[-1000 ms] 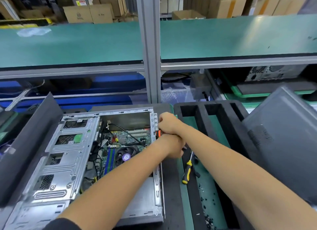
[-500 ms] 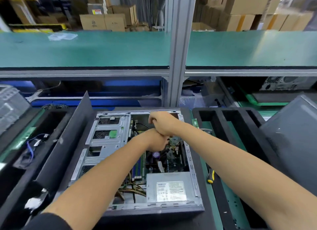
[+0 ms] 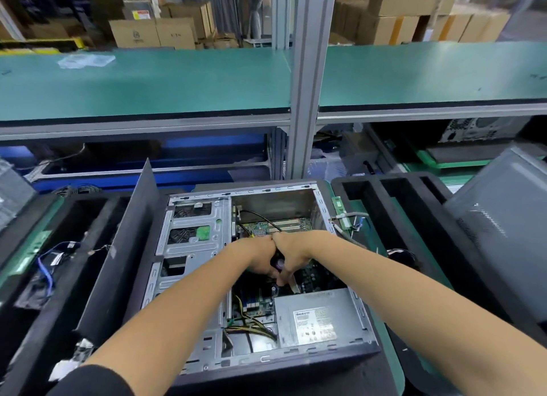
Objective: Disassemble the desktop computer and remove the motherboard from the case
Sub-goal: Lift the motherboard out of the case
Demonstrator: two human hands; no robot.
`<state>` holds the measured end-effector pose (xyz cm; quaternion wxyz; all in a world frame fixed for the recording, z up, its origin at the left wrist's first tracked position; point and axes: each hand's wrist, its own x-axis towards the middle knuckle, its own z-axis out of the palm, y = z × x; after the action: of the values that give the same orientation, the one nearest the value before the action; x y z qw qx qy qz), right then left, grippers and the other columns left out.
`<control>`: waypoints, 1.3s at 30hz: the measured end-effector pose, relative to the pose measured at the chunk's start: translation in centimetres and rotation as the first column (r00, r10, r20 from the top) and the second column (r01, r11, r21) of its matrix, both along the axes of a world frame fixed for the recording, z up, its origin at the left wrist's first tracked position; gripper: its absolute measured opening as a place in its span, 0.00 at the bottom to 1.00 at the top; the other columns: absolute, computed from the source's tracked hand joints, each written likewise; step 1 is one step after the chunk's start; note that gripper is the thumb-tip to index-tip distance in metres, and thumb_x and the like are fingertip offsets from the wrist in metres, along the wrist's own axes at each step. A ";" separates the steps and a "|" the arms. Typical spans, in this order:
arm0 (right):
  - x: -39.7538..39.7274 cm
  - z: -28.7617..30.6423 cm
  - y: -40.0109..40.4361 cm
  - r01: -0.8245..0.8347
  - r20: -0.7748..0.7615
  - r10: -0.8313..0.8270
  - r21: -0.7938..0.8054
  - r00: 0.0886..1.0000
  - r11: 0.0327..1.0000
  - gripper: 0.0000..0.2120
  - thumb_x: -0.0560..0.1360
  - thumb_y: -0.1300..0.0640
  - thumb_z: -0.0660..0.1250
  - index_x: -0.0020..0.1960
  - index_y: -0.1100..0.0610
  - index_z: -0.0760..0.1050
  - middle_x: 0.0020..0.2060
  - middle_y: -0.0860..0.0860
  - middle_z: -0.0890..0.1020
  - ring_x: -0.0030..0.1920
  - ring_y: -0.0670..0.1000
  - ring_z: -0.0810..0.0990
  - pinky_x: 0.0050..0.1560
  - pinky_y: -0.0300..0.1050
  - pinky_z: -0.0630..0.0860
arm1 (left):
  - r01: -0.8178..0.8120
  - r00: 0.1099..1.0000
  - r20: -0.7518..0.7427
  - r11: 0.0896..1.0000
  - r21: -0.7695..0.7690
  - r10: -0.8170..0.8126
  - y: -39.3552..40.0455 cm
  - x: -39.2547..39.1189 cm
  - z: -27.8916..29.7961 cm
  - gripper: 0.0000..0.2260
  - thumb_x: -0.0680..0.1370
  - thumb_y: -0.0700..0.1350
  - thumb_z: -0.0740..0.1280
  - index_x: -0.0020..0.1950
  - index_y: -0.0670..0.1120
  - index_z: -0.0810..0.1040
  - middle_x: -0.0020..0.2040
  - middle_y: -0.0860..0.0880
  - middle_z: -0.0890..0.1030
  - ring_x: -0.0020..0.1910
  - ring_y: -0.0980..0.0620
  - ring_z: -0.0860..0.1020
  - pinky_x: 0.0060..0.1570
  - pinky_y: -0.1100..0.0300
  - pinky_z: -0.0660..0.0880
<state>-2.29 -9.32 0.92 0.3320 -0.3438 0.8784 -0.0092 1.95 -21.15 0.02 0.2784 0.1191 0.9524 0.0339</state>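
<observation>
1. Head view: open case [image 3: 257, 363] lies on its side at bench centre, side panel off. Motherboard [image 3: 281, 225] sits in the case floor, w/ drive cage [image 3: 192, 233] to its left and PSU [image 3: 313, 318] toward the near edge.
2. Left hand [image 3: 257, 255] and right hand [image 3: 291, 253] reach inside, knuckles touching, directly above the board's mid area.
3. Both hands' fingers curl downward round a dark part w/ purple centre [image 3: 278, 262]; exact grasp of either hand cannot be told, fingertips partly hidden.
4. Yellow/black cables [image 3: 251, 326] run between cage and PSU.
</observation>
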 end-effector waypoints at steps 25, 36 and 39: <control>-1.1 7.9 1.3 -0.153 -0.292 0.110 -0.129 0.950 0.980 0.28 0.60 0.46 0.78 0.53 0.54 0.69 0.47 0.51 0.78 0.44 0.53 0.76 0.41 0.45 0.72 | -0.144 0.978 -0.093 0.930 0.339 0.185 -1.9 -0.5 6.1 0.43 0.58 0.49 0.83 0.66 0.46 0.65 0.61 0.50 0.73 0.58 0.49 0.74 0.60 0.55 0.72; -2.9 14.0 4.0 -0.160 -0.408 0.087 -0.150 0.909 0.976 0.28 0.60 0.43 0.76 0.54 0.53 0.70 0.46 0.49 0.77 0.45 0.52 0.76 0.41 0.46 0.74 | -0.137 0.955 -0.126 0.776 0.616 0.269 -1.4 -1.3 9.4 0.49 0.63 0.49 0.81 0.75 0.50 0.54 0.70 0.51 0.62 0.62 0.57 0.63 0.60 0.63 0.61; -3.7 15.4 5.8 -0.129 -0.415 0.055 -0.153 0.908 0.980 0.27 0.60 0.45 0.77 0.53 0.53 0.69 0.46 0.49 0.76 0.45 0.52 0.76 0.42 0.45 0.73 | -0.103 0.942 -0.181 0.755 0.647 0.284 0.3 -2.3 10.1 0.48 0.63 0.50 0.81 0.74 0.50 0.55 0.71 0.50 0.62 0.61 0.58 0.63 0.58 0.63 0.61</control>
<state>-5.94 -3.57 16.32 0.1093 -0.4073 0.9067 0.0006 -0.40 -20.83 10.09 0.0861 0.1087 0.9216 0.3625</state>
